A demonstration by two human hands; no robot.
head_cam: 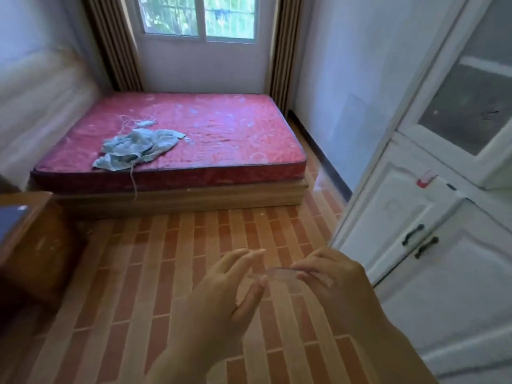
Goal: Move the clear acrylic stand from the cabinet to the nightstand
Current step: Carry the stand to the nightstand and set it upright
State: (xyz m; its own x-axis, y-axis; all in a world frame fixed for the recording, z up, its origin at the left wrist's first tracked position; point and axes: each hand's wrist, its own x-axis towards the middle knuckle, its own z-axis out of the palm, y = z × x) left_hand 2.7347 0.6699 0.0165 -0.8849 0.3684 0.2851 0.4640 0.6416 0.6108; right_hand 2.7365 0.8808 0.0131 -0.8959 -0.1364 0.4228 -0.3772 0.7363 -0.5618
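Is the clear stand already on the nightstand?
No, the right hand holds the stand in the air above the floor, apart from the nightstand at the left.

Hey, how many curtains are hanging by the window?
2. The left curtain hangs at the left edge of the window, the right curtain at its right edge. Both run out of the top of the view.

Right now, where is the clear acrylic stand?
Head view, low centre-right: the clear acrylic stand is pinched by the right hand, left hand beside it, near the white cabinet.
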